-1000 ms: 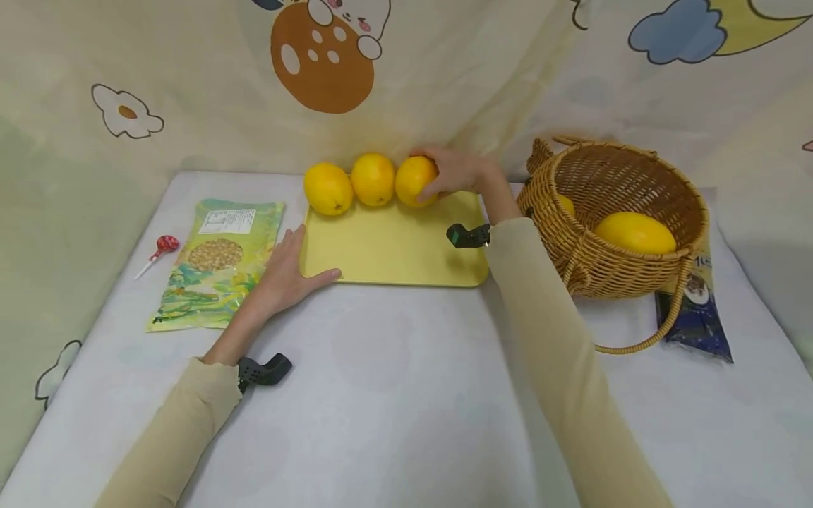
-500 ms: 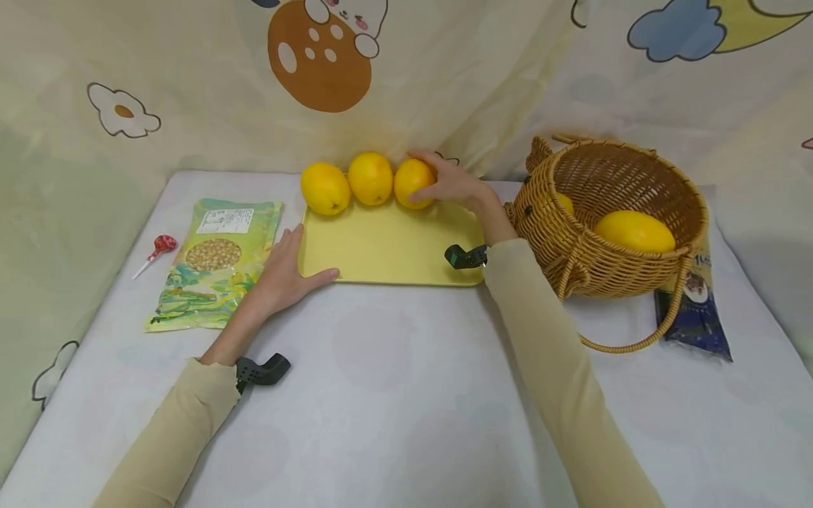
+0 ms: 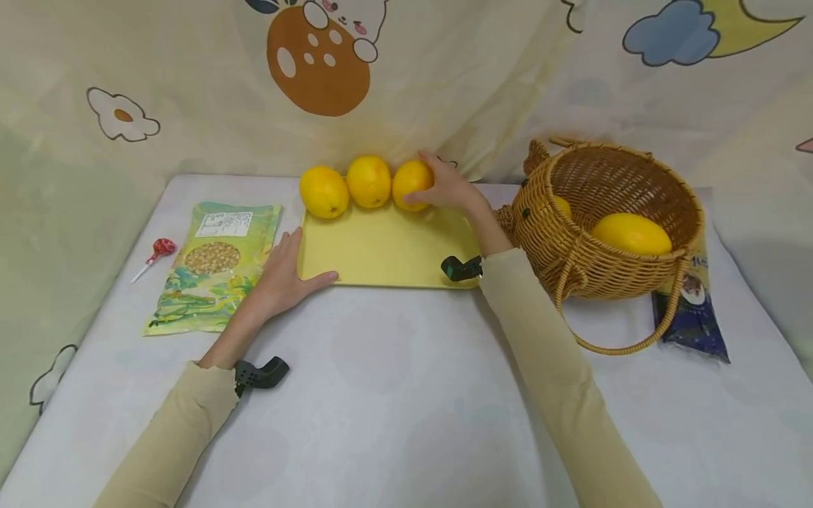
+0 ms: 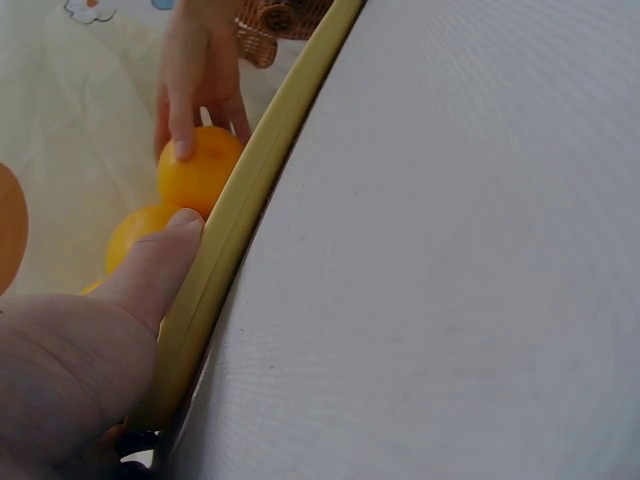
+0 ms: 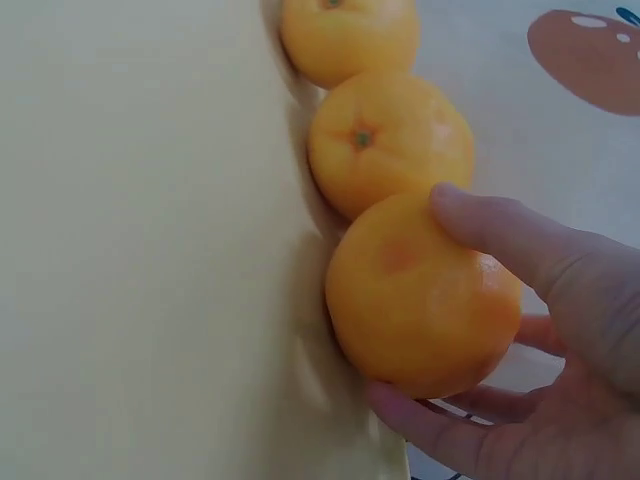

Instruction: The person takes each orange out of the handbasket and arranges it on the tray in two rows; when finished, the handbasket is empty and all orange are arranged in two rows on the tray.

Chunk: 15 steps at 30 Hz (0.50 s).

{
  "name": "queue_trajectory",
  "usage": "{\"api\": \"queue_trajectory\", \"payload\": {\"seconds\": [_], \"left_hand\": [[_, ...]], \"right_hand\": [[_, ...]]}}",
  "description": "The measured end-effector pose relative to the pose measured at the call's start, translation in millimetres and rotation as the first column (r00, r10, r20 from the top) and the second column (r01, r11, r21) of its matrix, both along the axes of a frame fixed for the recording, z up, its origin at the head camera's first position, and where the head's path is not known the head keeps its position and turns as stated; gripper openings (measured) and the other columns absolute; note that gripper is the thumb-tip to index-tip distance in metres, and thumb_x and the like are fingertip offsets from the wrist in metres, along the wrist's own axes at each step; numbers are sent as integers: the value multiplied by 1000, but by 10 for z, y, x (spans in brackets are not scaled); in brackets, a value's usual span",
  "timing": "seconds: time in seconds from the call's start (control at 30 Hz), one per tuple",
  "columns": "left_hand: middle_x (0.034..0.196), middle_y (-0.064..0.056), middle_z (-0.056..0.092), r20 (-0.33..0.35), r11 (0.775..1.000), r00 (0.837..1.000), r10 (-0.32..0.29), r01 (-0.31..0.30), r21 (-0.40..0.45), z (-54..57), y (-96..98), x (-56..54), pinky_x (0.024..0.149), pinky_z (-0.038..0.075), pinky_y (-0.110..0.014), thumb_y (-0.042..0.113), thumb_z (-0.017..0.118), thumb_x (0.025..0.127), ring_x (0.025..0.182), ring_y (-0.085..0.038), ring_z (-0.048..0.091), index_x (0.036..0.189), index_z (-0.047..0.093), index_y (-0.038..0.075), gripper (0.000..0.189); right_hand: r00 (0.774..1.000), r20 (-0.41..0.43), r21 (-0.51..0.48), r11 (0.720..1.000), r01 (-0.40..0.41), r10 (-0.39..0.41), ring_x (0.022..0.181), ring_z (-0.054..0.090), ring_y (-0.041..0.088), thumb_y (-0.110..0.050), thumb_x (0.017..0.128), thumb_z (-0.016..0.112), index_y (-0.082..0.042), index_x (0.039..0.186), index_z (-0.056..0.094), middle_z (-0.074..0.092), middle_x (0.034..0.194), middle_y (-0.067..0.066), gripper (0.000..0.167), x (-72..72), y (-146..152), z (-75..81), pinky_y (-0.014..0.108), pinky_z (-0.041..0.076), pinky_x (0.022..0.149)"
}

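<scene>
Three orange-yellow fruits, which look like oranges, sit in a row along the back edge of a yellow tray (image 3: 381, 247): a left orange (image 3: 324, 192), a middle orange (image 3: 369, 181) and a right orange (image 3: 413, 185). My right hand (image 3: 447, 187) grips the right orange, thumb on one side and fingers round the other, as the right wrist view shows. That held orange (image 5: 425, 295) touches its neighbour (image 5: 390, 145). At the tray's near left corner rests my left hand (image 3: 284, 275), fingers extended along the left side, thumb along the front rim (image 4: 215, 250).
A wicker basket (image 3: 591, 275) holding yellow fruit (image 3: 631, 233) stands right of the tray, its handle hanging forward. Partly under it lies a dark blue packet (image 3: 695, 328). On the left are a green-yellow bag (image 3: 212, 264) and a red lollipop (image 3: 163, 246). A printed cloth (image 3: 444, 85) hangs behind.
My right hand and forearm have shifted slightly left and toward me, with the hand still at the right orange. The oranges, tray and left hand look unmoved; the head view has shifted slightly.
</scene>
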State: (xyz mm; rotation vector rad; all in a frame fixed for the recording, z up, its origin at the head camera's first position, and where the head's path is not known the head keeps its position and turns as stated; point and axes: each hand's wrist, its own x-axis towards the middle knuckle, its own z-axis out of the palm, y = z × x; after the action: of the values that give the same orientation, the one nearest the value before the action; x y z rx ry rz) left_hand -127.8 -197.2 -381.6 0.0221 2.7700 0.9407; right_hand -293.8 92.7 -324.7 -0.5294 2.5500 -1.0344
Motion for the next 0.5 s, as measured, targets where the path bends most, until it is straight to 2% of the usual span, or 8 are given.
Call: {"api": "queue_trajectory", "payload": {"seconds": [0.17,0.5], "left_hand": [[164,-17,-6,-3,1000,1000,-1,1,3,-13,-3,-5,121,4,-60,63,62,84,152,-37,-7,155,-9,6,116],[164,-16,-5,-5,1000,1000,5,-5,-2,-18,-6,-11,122,3,-59,62,63,84,152,-36,-7,155,-8,6,115]], "right_hand": [[998,-12,-8,998,60,-60,150,19,26,-33,84,74,-6,155,10,17,163,12,99,46,-43,10,38,18,124],[998,-37,2,998,59,-59,143,31,30,-32,86,72,0,154,15,24,159,18,94,56,-79,11,41,28,120]]}}
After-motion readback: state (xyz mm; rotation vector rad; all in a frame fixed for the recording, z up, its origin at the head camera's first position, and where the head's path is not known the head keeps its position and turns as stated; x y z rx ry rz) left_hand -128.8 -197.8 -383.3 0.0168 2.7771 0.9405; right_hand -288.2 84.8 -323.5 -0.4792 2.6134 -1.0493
